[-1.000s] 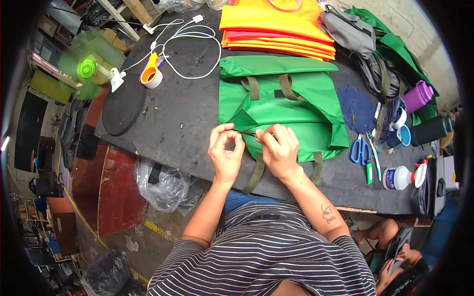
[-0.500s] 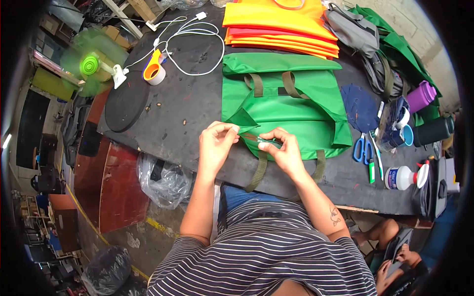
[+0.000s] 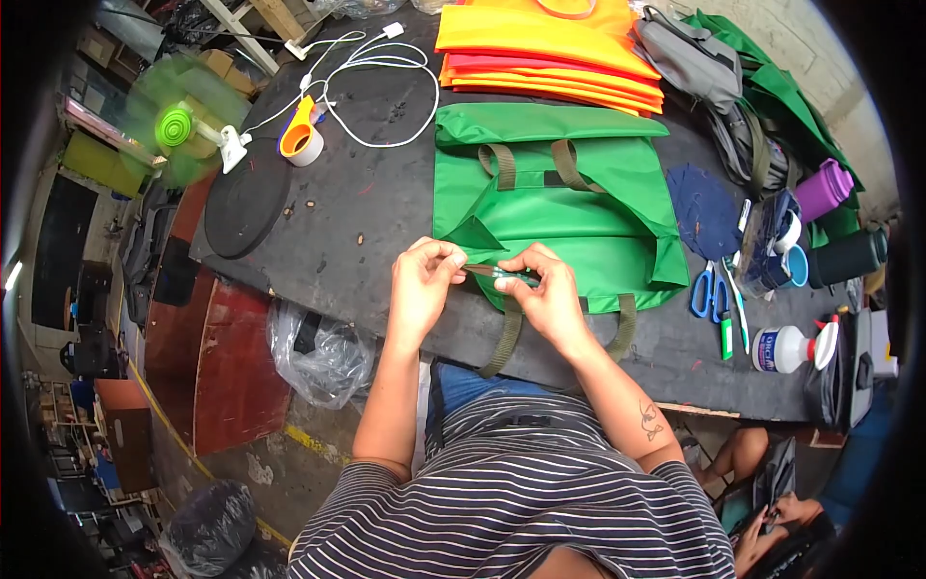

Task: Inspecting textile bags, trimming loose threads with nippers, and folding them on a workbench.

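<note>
A green fabric bag [image 3: 569, 232] lies on the table before me, with olive webbing handles at its far and near sides and its opening partly spread. At its near left corner, the fingers of my left hand [image 3: 422, 286] are pinched together; what sits between them is too small to make out. My right hand [image 3: 550, 297] grips a pair of thread snips [image 3: 490, 271] with metal blades and a teal-green handle. The snips point left, their tips right beside my left fingertips. My fingers hide part of the handle and the bag's corner.
Folded orange and yellow fabric [image 3: 545, 58] lies beyond the bag. Blue-handled scissors [image 3: 709, 292], a spray bottle [image 3: 783, 348] and cups are on the right. A tape dispenser [image 3: 301, 141], white cable [image 3: 429, 92] and running fan [image 3: 178, 125] stand left. A person sits at lower right.
My right hand has shifted slightly left and turned, bringing the snips' tips up to my left fingertips. The bag's raised corner flap has dropped a little. The seated person's hands have moved.
</note>
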`<action>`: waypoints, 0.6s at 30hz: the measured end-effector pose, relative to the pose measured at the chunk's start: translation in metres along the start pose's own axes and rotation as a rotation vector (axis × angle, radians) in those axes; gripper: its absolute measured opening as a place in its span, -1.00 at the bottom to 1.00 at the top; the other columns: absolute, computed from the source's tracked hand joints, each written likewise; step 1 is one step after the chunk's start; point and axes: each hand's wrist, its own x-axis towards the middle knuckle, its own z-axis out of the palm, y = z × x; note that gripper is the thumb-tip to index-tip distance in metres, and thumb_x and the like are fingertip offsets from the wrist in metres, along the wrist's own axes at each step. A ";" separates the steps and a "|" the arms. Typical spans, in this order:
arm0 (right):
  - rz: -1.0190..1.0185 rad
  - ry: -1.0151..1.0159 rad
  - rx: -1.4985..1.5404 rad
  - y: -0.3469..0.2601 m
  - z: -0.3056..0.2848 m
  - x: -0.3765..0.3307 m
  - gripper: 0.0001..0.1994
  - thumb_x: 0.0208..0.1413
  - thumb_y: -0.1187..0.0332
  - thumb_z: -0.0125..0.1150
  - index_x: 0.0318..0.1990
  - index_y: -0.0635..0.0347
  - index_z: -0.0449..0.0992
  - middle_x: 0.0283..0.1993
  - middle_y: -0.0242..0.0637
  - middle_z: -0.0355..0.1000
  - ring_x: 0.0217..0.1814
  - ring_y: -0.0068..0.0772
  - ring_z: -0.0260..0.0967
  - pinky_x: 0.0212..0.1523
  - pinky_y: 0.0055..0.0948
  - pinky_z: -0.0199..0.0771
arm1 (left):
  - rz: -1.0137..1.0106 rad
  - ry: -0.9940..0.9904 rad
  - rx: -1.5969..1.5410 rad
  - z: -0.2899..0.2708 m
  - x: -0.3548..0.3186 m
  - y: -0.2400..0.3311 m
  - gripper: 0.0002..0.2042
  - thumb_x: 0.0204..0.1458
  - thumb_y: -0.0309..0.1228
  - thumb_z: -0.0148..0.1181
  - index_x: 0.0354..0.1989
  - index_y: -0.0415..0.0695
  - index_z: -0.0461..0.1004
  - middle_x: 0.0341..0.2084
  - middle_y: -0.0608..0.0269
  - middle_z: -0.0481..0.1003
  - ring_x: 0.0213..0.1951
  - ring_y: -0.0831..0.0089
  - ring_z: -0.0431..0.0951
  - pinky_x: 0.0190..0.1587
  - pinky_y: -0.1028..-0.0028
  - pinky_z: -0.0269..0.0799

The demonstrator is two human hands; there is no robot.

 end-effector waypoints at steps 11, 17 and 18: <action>0.029 -0.052 0.085 0.010 0.002 0.007 -0.80 -0.24 0.51 0.40 -0.37 0.28 0.57 -0.40 -0.33 0.42 -0.31 -0.48 0.33 -0.24 -0.49 0.25 | 0.007 -0.006 0.026 -0.003 -0.001 -0.001 -0.93 0.05 -0.63 0.11 -0.42 -0.42 0.47 -0.44 0.26 0.41 -0.45 0.51 0.56 -0.35 0.57 0.53; -0.018 -0.051 0.086 0.016 0.004 0.009 -0.81 -0.22 0.50 0.39 -0.37 0.27 0.56 -0.38 -0.32 0.42 -0.42 -0.49 0.31 -0.38 -0.48 0.28 | -0.017 -0.009 0.071 -0.004 -0.001 0.006 -0.93 0.05 -0.64 0.10 -0.43 -0.41 0.47 -0.46 0.27 0.41 -0.46 0.53 0.55 -0.37 0.58 0.52; -0.021 -0.049 0.086 0.018 0.005 0.009 -0.81 -0.22 0.50 0.39 -0.37 0.27 0.56 -0.38 -0.32 0.42 -0.42 -0.49 0.31 -0.38 -0.48 0.28 | -0.018 -0.015 0.077 -0.004 -0.001 0.006 -0.93 0.05 -0.64 0.10 -0.43 -0.41 0.47 -0.46 0.27 0.41 -0.46 0.53 0.55 -0.37 0.58 0.52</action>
